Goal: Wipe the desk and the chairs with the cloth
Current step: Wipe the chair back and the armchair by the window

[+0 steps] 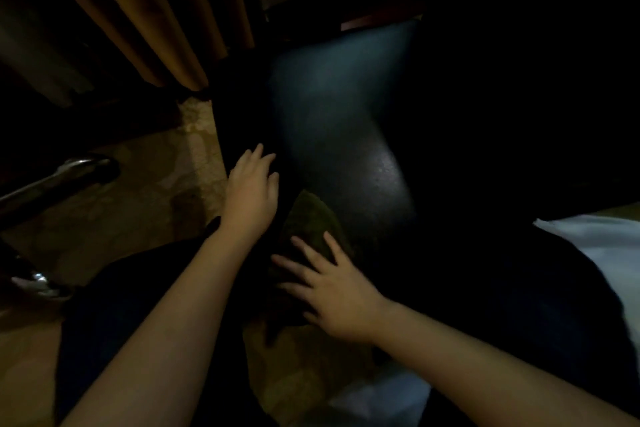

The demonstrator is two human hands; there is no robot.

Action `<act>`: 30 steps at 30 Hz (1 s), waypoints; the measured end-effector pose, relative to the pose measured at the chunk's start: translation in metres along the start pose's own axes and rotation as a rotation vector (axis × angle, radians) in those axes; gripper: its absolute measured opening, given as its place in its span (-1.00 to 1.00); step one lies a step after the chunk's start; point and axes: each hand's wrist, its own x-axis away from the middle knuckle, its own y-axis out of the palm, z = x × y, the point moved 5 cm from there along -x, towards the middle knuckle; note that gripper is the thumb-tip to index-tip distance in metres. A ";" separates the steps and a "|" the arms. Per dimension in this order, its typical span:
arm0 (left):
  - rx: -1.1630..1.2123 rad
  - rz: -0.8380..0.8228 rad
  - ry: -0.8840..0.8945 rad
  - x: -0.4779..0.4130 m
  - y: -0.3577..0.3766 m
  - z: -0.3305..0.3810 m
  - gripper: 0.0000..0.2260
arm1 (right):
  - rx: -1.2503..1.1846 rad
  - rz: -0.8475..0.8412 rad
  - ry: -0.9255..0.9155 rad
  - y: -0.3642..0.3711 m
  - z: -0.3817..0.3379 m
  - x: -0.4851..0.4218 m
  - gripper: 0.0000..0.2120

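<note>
Nearest the camera, at the chair's front edge, the right hand (332, 291) lies flat on the dark green cloth (311, 219), fingers spread wide and straight, pressing it onto the seat. Just left of the cloth, the left hand (251, 191) rests on the chair's left edge with its fingers loosely fanned, holding nothing. Beyond both hands the chair (346, 115) shows a dark, faintly shiny padded seat. Right of the chair lies white fabric (606, 246); left of it, patterned carpet (138, 212); farther left hangs a curtain (138, 11).
</note>
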 end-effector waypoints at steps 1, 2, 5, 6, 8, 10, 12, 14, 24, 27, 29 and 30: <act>0.000 0.032 -0.019 0.008 0.006 0.005 -0.61 | 0.003 0.039 0.065 0.001 0.020 0.014 -0.44; 0.005 0.063 -0.051 0.017 0.013 0.011 -0.59 | -0.035 0.101 0.249 -0.001 0.049 0.027 -0.43; 0.008 0.082 -0.180 0.044 0.045 0.033 -0.51 | -0.295 0.285 1.184 -0.004 0.158 0.099 -0.47; -0.019 0.071 -0.214 0.053 0.056 0.039 -0.47 | -0.426 0.324 1.435 -0.003 0.180 0.125 -0.48; -0.101 0.069 -0.225 0.064 0.074 0.047 -0.42 | -0.576 0.425 1.668 0.000 0.196 0.149 -0.48; -0.147 0.087 -0.223 0.064 0.079 0.045 -0.38 | -0.485 0.375 1.647 0.003 0.182 0.135 -0.48; -0.178 0.108 -0.213 0.057 0.079 0.036 -0.36 | -0.305 0.367 1.354 0.004 0.152 0.100 -0.48; -0.210 0.122 -0.175 0.048 0.075 0.025 -0.37 | -0.218 0.316 1.062 0.003 0.133 0.080 -0.41; -0.284 0.078 -0.008 0.008 0.047 0.002 -0.43 | -0.359 0.241 1.216 -0.020 0.231 0.106 -0.49; -0.361 -0.011 -0.060 0.012 0.045 0.006 -0.45 | -0.547 0.392 1.179 -0.050 0.234 0.112 -0.67; -0.425 -0.087 -0.106 0.010 0.037 0.017 -0.43 | -0.617 0.445 1.156 -0.075 0.233 0.116 -0.74; -0.430 -0.113 -0.124 0.007 0.031 0.023 -0.42 | -0.610 0.462 1.132 -0.090 0.232 0.116 -0.75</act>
